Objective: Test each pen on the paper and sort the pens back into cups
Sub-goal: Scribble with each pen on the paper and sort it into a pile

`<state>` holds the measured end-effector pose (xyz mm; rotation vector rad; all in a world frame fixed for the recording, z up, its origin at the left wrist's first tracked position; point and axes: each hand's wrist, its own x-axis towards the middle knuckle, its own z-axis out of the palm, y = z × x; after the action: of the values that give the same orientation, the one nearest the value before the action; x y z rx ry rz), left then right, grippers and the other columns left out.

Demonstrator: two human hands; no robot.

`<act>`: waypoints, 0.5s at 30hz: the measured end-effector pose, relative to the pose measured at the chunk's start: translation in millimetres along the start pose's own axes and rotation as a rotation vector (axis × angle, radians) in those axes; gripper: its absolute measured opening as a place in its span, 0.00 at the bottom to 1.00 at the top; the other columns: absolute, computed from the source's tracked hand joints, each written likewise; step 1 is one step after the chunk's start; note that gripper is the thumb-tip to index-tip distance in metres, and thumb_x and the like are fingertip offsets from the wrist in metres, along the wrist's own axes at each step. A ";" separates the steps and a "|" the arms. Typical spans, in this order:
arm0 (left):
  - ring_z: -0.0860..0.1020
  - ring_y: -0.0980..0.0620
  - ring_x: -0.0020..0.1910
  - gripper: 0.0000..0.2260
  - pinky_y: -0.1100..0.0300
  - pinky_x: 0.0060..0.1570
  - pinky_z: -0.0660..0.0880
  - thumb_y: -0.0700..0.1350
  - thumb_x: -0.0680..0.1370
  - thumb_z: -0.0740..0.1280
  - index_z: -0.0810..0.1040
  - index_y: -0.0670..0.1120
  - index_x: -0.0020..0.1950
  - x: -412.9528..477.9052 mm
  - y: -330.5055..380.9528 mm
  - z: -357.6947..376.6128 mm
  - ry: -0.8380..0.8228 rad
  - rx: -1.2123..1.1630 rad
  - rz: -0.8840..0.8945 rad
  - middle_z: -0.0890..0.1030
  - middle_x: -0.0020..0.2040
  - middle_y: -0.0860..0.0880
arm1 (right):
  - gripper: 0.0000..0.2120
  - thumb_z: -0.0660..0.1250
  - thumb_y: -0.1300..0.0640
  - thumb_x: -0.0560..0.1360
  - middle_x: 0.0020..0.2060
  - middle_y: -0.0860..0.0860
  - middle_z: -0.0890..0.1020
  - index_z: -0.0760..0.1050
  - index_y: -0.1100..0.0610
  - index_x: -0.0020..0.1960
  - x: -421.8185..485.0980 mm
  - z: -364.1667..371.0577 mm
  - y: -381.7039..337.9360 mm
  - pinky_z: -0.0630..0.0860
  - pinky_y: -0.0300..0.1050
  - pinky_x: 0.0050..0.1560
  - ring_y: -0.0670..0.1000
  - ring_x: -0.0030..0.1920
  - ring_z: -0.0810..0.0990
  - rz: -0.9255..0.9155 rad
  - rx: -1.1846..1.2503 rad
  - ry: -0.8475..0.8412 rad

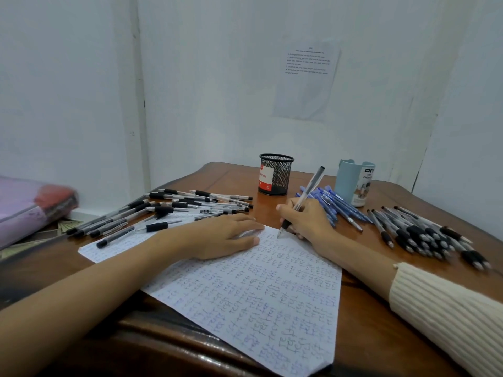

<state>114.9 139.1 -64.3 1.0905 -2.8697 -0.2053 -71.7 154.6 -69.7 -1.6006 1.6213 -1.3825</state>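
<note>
A white paper [258,300] covered in handwritten "test" words lies on the wooden table. My right hand [307,219] grips a clear black-tipped pen [304,197], its tip touching the paper's far edge. My left hand [220,235] lies flat on the paper, fingers spread. A black mesh cup [275,174] and a light blue cup [353,183] stand at the back. Black pens [168,210] lie piled at left, blue pens [334,205] beside the blue cup, more black pens [424,235] at right.
The wooden table [362,336] sits in a corner of white walls, with a printed sheet [307,77] taped on the wall. A pink and red bundle [30,208] lies at the far left. A second written sheet [109,248] lies under the left pens.
</note>
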 end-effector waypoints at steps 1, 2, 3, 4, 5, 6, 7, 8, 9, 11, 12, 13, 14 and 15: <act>0.60 0.56 0.72 0.22 0.60 0.69 0.56 0.56 0.81 0.51 0.58 0.55 0.75 -0.2 0.0 -0.1 0.001 -0.003 0.001 0.58 0.75 0.55 | 0.18 0.63 0.63 0.76 0.30 0.54 0.75 0.67 0.57 0.28 0.0 0.0 0.1 0.63 0.30 0.21 0.40 0.20 0.68 0.000 -0.004 0.003; 0.60 0.56 0.72 0.22 0.60 0.69 0.56 0.56 0.81 0.51 0.58 0.55 0.75 -0.2 -0.1 -0.1 0.001 -0.005 0.001 0.58 0.75 0.55 | 0.18 0.63 0.64 0.75 0.30 0.55 0.75 0.67 0.57 0.28 -0.2 -0.2 0.4 0.63 0.30 0.21 0.40 0.21 0.68 -0.002 -0.008 0.007; 0.60 0.56 0.72 0.22 0.60 0.69 0.56 0.56 0.81 0.51 0.58 0.55 0.75 0.0 0.2 -0.3 0.000 -0.005 0.000 0.58 0.75 0.55 | 0.18 0.63 0.65 0.75 0.30 0.55 0.74 0.66 0.56 0.27 -0.5 -0.4 0.6 0.63 0.30 0.21 0.40 0.22 0.68 -0.006 -0.008 0.011; 0.60 0.56 0.72 0.22 0.60 0.69 0.56 0.56 0.81 0.50 0.58 0.55 0.75 0.1 0.6 -0.2 -0.002 -0.003 -0.002 0.58 0.75 0.55 | 0.18 0.63 0.65 0.75 0.30 0.56 0.74 0.66 0.56 0.27 -0.9 -0.7 0.8 0.63 0.30 0.21 0.40 0.21 0.68 -0.011 -0.003 0.011; 0.60 0.55 0.72 0.22 0.60 0.69 0.56 0.56 0.81 0.50 0.58 0.55 0.75 0.2 0.9 -0.2 -0.004 0.000 -0.004 0.58 0.76 0.55 | 0.18 0.63 0.64 0.75 0.30 0.56 0.75 0.66 0.56 0.27 -0.7 -0.6 1.4 0.63 0.30 0.21 0.40 0.20 0.69 -0.017 0.006 0.010; 0.59 0.56 0.72 0.22 0.60 0.69 0.55 0.56 0.81 0.50 0.58 0.55 0.75 0.1 1.0 -0.3 -0.004 0.000 -0.007 0.58 0.76 0.55 | 0.18 0.64 0.63 0.76 0.30 0.55 0.75 0.67 0.57 0.28 -0.8 -0.4 1.6 0.63 0.30 0.21 0.39 0.19 0.69 -0.023 0.007 0.013; 0.59 0.56 0.72 0.22 0.60 0.69 0.55 0.56 0.81 0.50 0.58 0.55 0.75 -0.1 1.2 -0.4 -0.004 0.000 -0.008 0.58 0.76 0.55 | 0.18 0.64 0.62 0.76 0.30 0.55 0.76 0.68 0.57 0.28 -0.5 -0.1 1.8 0.63 0.29 0.21 0.39 0.19 0.69 -0.027 0.003 0.017; 0.59 0.56 0.72 0.22 0.60 0.69 0.55 0.56 0.81 0.50 0.58 0.55 0.75 -0.2 1.4 -0.4 -0.004 -0.001 -0.008 0.58 0.76 0.55 | 0.18 0.64 0.61 0.76 0.30 0.55 0.76 0.68 0.57 0.29 -0.4 0.1 1.7 0.64 0.30 0.23 0.39 0.20 0.70 -0.028 0.000 0.022; 0.59 0.56 0.72 0.22 0.60 0.69 0.56 0.56 0.81 0.50 0.58 0.55 0.75 -0.3 1.7 -0.4 -0.003 -0.001 -0.006 0.58 0.76 0.55 | 0.18 0.64 0.62 0.76 0.31 0.55 0.76 0.68 0.56 0.28 -0.1 0.4 1.9 0.66 0.32 0.26 0.40 0.23 0.71 -0.028 -0.002 0.028; 0.59 0.56 0.72 0.22 0.59 0.70 0.56 0.56 0.81 0.50 0.58 0.55 0.75 -0.7 1.9 -0.6 -0.005 -0.002 -0.007 0.58 0.76 0.55 | 0.18 0.63 0.64 0.74 0.30 0.56 0.75 0.67 0.56 0.27 0.2 0.5 1.7 0.70 0.38 0.33 0.46 0.30 0.73 -0.028 -0.010 0.043; 0.59 0.55 0.72 0.22 0.58 0.70 0.56 0.56 0.81 0.50 0.58 0.55 0.75 -0.8 1.9 -0.7 -0.006 -0.004 -0.009 0.58 0.76 0.55 | 0.18 0.63 0.65 0.74 0.29 0.55 0.75 0.66 0.56 0.27 -0.1 0.3 1.5 0.71 0.39 0.35 0.46 0.31 0.73 -0.025 -0.006 0.046; 0.59 0.55 0.72 0.22 0.58 0.70 0.56 0.56 0.81 0.50 0.57 0.55 0.75 -1.0 2.2 -0.9 -0.007 -0.005 -0.010 0.58 0.76 0.55 | 0.18 0.63 0.65 0.74 0.29 0.54 0.75 0.66 0.56 0.27 0.0 0.0 1.8 0.70 0.37 0.32 0.45 0.30 0.73 -0.023 0.001 0.044; 0.59 0.55 0.72 0.22 0.59 0.70 0.56 0.56 0.81 0.50 0.57 0.55 0.75 -1.0 2.5 -1.1 -0.009 -0.006 -0.010 0.58 0.76 0.55 | 0.17 0.63 0.64 0.74 0.28 0.53 0.75 0.66 0.57 0.27 -0.1 0.1 2.1 0.68 0.33 0.28 0.42 0.27 0.72 -0.023 0.003 0.038; 0.59 0.55 0.72 0.22 0.59 0.70 0.56 0.56 0.81 0.50 0.57 0.55 0.75 -1.0 2.9 -1.2 -0.009 -0.005 -0.008 0.57 0.76 0.55 | 0.17 0.63 0.64 0.75 0.29 0.54 0.75 0.67 0.57 0.28 0.1 0.4 2.7 0.66 0.31 0.26 0.41 0.25 0.71 -0.029 -0.004 0.032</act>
<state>113.9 141.9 -62.8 1.1038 -2.8719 -0.2182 -72.6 153.9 -72.1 -1.6177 1.6261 -1.4276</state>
